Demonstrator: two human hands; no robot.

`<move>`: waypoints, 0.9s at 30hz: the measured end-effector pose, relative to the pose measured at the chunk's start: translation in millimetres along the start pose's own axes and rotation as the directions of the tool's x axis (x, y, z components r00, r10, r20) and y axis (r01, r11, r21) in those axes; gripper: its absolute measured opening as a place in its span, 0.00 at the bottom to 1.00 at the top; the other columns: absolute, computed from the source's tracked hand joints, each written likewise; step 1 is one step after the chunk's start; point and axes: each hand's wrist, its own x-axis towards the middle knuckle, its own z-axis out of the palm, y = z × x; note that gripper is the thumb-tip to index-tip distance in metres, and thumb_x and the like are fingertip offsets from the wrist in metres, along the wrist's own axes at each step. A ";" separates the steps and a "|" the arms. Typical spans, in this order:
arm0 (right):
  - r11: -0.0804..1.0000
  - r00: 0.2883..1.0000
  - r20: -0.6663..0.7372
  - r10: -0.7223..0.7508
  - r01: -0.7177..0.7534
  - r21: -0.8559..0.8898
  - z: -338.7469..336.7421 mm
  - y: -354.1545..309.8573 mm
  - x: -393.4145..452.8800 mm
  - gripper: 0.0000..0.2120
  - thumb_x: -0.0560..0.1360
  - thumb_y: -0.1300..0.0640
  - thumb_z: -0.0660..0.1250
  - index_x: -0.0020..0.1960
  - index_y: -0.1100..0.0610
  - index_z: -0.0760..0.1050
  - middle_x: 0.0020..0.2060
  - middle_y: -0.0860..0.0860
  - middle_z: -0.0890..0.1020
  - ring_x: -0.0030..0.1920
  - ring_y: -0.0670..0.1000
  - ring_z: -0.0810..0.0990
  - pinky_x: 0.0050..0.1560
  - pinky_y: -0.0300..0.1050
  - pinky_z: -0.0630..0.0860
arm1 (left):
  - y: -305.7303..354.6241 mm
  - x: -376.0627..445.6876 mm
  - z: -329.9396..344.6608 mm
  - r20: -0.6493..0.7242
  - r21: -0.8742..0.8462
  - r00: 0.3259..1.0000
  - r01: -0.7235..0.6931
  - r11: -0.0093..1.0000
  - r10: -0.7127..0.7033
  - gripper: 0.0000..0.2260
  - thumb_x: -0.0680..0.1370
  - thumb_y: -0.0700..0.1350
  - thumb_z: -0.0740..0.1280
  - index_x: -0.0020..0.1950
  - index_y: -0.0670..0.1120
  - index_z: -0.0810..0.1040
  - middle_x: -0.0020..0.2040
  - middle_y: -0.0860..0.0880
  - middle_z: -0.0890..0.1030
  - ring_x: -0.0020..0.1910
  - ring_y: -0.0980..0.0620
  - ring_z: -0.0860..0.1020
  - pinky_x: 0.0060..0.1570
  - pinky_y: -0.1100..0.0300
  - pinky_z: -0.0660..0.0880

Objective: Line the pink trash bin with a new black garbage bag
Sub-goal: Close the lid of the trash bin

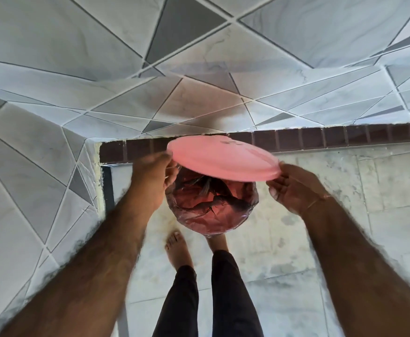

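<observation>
Overhead, both hands hold a pink lid (223, 158) tilted above the bin.
Left hand (154, 177) pinches one edge, right hand (294, 188) the opposite edge; below and between both grips, the pink trash bin (212, 203) stands on the floor (320, 215), its black garbage bag (199, 212) folded over the rim.

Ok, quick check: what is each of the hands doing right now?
Left hand: closed on the left edge of the pink lid.
Right hand: closed on the lid's right edge.
</observation>
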 end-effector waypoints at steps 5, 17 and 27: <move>0.971 0.988 -0.154 -0.006 -0.032 -0.239 -17.8 52.3 16.6 0.10 0.75 0.67 0.61 0.36 0.58 0.71 0.31 0.57 0.72 0.29 0.52 0.71 0.31 0.39 0.67 | -41.4 0.1 -24.2 -0.099 0.286 0.994 0.082 0.955 -0.056 0.11 0.73 0.33 0.66 0.52 0.43 0.81 0.36 0.40 0.81 0.35 0.45 0.76 0.42 0.49 0.77; 0.903 0.996 -0.056 -0.067 0.037 -0.427 3.7 122.4 87.2 0.13 0.76 0.60 0.56 0.59 0.57 0.71 0.49 0.55 0.75 0.48 0.55 0.69 0.40 0.45 0.70 | -114.9 67.2 -17.6 0.071 0.718 0.995 -0.097 0.689 0.067 0.19 0.75 0.46 0.68 0.64 0.43 0.73 0.58 0.48 0.78 0.57 0.45 0.77 0.56 0.54 0.74; 0.678 0.973 0.181 -0.144 0.231 -0.698 22.4 99.6 104.0 0.27 0.75 0.57 0.59 0.74 0.51 0.63 0.69 0.55 0.73 0.66 0.60 0.73 0.65 0.62 0.73 | -146.3 66.4 -49.0 -0.106 0.559 0.991 0.131 0.819 -0.086 0.23 0.70 0.45 0.74 0.62 0.42 0.72 0.56 0.43 0.80 0.52 0.41 0.80 0.48 0.48 0.80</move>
